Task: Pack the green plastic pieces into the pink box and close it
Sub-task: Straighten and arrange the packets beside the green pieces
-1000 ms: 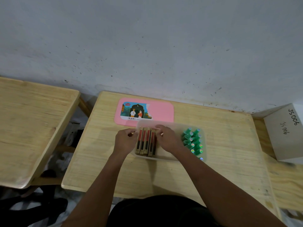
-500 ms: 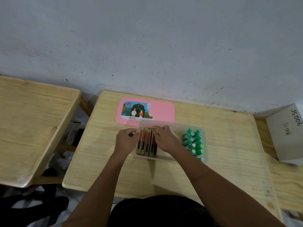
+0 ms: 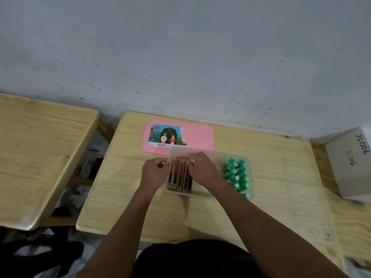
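Note:
A clear plastic box (image 3: 210,153) stands mid-table. Several green plastic pieces (image 3: 236,175) with shiny round tips stand packed together in its right end. Several slim brown-and-red packs (image 3: 179,177) stand on edge in its left end. The pink lid (image 3: 198,137), with a picture label, lies flat on the table just behind the box. My left hand (image 3: 154,174) pinches the box's left rim at the far corner. My right hand (image 3: 203,170) reaches into the box, its fingers curled over the far ends of the packs and hiding the box's middle.
The wooden table (image 3: 281,177) meets a grey wall at the back. A white carton (image 3: 349,163) marked JS006 sits off the right edge. A second wooden table (image 3: 40,153) stands to the left, across a gap showing the floor.
My right fingertips have slid slightly left along the far ends of the packs. My left hand and the green pieces have stayed where they were.

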Tool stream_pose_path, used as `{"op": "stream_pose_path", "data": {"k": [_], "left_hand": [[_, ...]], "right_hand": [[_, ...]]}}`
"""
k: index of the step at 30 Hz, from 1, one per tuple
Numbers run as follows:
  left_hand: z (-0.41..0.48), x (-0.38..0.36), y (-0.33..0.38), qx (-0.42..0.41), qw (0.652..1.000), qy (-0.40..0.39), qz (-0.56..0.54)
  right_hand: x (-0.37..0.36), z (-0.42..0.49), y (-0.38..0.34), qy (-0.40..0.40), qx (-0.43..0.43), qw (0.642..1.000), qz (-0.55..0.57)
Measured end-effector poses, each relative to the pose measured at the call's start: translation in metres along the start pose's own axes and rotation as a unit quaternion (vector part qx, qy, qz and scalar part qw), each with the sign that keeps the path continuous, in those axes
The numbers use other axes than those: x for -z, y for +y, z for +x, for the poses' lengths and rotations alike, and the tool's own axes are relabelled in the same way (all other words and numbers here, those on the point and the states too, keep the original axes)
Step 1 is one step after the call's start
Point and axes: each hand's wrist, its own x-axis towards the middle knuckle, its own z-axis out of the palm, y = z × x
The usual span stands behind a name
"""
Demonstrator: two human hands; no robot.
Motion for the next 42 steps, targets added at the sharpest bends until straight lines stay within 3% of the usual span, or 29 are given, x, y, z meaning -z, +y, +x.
{"op": "stream_pose_path", "data": {"k": [7,19,29,32,36,39,42], "left_hand": [[0.0,0.0,0.0,-0.001,1.0,0.005,-0.007],[0.0,0.0,0.0,-0.007,1.0,0.003,-0.005],[0.001,0.0,-0.002,-0.008,1.0,0.006,-0.012],[0.001,0.0,-0.002,-0.006,1.0,0.003,-0.009],[0.002,0.0,-0.002,-0.007,1.0,0.005,-0.002],[0.002,-0.001,-0.003,-0.007,1.0,0.005,0.006],[0.002,-0.001,-0.003,-0.009,1.0,0.003,0.013]], "right_hand": [[-0.009,0.0,-0.022,-0.029,0.079,0.991,-0.099],[-0.004,0.003,-0.033,-0.076,0.122,0.983,-0.115],[0.006,-0.001,-0.03,-0.108,0.133,0.985,-0.027],[0.011,-0.006,-0.029,-0.065,0.079,0.995,0.02],[0.014,-0.025,-0.023,0.021,-0.043,0.999,-0.014],[0.015,-0.038,-0.018,-0.031,-0.111,0.993,-0.022],[0.014,-0.041,-0.017,-0.089,-0.122,0.988,0.039]]}}
